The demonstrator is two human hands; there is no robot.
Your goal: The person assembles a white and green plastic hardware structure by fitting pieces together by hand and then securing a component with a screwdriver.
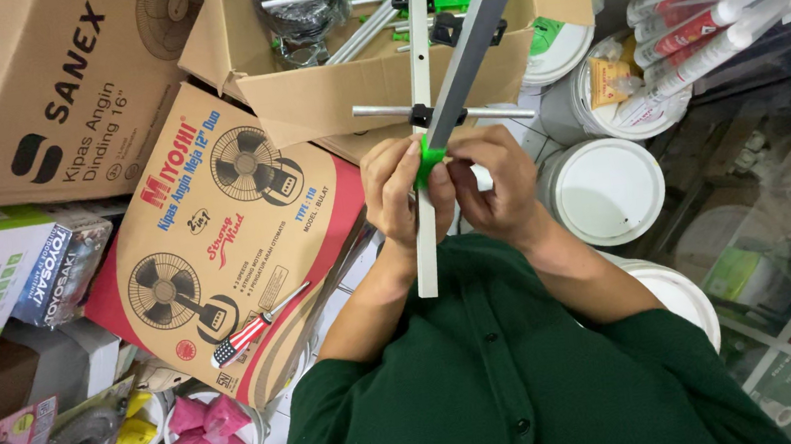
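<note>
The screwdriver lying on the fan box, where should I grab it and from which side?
Take the screwdriver by its thick striped handle at the lower left end, coming down from above with the left hand. It lies flat on the fan box, so the top is open. The thin metal shaft points up and right and would probably give a poor grip.

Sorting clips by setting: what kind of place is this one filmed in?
Probably a small hardware or household goods shop's stock area. Boxed fans are stacked beside white lidded buckets and sealant tubes, crowded around the person, whose hands hold metal bars joined by a green clip.
</note>
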